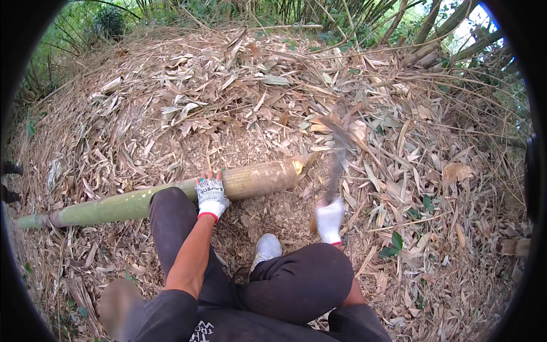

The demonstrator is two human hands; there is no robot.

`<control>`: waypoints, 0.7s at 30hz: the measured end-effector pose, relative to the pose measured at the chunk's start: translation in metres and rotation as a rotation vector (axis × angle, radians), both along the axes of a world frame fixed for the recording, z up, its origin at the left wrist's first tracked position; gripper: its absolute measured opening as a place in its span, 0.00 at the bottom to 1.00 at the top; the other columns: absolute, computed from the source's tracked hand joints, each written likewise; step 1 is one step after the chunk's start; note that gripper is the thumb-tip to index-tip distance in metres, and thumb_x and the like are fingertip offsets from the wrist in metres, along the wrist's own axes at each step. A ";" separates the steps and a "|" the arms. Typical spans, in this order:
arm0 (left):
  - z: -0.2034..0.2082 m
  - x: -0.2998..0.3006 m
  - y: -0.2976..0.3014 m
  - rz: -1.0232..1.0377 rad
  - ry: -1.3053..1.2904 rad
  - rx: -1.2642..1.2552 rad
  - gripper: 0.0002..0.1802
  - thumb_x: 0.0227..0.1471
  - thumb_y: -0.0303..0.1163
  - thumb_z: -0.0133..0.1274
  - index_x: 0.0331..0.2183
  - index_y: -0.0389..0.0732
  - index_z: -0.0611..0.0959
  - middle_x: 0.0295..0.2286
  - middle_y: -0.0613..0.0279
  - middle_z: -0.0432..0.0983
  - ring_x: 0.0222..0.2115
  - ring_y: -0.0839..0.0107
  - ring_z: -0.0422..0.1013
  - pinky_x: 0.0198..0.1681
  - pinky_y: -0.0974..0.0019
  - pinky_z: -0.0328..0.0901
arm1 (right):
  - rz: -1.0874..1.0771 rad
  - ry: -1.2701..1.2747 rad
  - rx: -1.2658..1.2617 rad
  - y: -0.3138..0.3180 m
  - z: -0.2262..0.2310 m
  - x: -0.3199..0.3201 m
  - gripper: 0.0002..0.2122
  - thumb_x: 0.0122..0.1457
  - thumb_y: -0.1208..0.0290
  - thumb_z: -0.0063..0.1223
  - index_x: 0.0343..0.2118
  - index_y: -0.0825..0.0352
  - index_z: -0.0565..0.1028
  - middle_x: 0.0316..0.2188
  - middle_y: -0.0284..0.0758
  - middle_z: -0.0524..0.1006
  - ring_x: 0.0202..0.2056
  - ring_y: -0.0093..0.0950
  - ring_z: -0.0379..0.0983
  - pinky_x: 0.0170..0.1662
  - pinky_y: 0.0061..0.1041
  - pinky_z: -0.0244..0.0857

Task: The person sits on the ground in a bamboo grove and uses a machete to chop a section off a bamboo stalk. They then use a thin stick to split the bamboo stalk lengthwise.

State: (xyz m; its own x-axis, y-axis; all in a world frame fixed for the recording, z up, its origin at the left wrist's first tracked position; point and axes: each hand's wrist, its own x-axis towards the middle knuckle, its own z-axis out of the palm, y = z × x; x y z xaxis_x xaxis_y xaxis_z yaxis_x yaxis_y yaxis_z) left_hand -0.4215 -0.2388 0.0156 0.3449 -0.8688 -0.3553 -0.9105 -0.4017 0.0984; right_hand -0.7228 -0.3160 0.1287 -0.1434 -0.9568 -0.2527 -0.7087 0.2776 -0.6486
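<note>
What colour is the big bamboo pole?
The long, round bamboo pole is green on the left, yellowish-brown toward the right, best in the head view.

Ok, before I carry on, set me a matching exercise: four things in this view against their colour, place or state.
1 Left hand
2 Right hand
3 Bamboo pole
4 Shoe

A White, on the leaf-littered ground
B Gloved, holding a motion-blurred bladed tool
C Green toward its left end, pale yellow cut at its right end
D Gloved, fingers laid over the pole

Pairs: 1-D, 2-B, 3-C, 4-A
</note>
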 end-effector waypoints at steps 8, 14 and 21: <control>-0.007 -0.012 0.010 0.041 -0.045 -0.077 0.42 0.32 0.36 0.65 0.53 0.48 0.69 0.51 0.56 0.64 0.55 0.54 0.58 0.59 0.45 0.47 | 0.135 -0.291 0.380 0.027 -0.100 -0.063 0.08 0.53 0.70 0.54 0.28 0.69 0.71 0.17 0.36 0.72 0.16 0.29 0.71 0.19 0.28 0.65; -0.014 -0.012 0.008 0.040 -0.090 -0.123 0.42 0.29 0.36 0.66 0.51 0.48 0.70 0.48 0.57 0.65 0.52 0.56 0.59 0.57 0.46 0.50 | 0.246 -0.882 -0.741 -0.047 0.153 0.027 0.25 0.44 0.72 0.66 0.45 0.68 0.66 0.32 0.37 0.74 0.31 0.30 0.75 0.38 0.31 0.72; -0.025 -0.008 0.008 0.027 -0.134 -0.133 0.50 0.20 0.44 0.72 0.50 0.48 0.69 0.47 0.57 0.66 0.51 0.57 0.60 0.56 0.48 0.51 | 0.221 -0.634 -0.678 -0.019 0.084 0.019 0.09 0.55 0.64 0.50 0.35 0.62 0.69 0.27 0.35 0.72 0.31 0.34 0.72 0.42 0.38 0.67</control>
State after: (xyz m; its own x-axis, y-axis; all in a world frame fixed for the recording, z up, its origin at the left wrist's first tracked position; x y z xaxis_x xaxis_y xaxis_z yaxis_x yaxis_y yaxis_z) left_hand -0.4300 -0.2306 -0.0095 0.4052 -0.8949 -0.1871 -0.9081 -0.4176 0.0307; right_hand -0.7038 -0.3354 0.2125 0.0312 -0.9174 0.3967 -0.1611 -0.3963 -0.9039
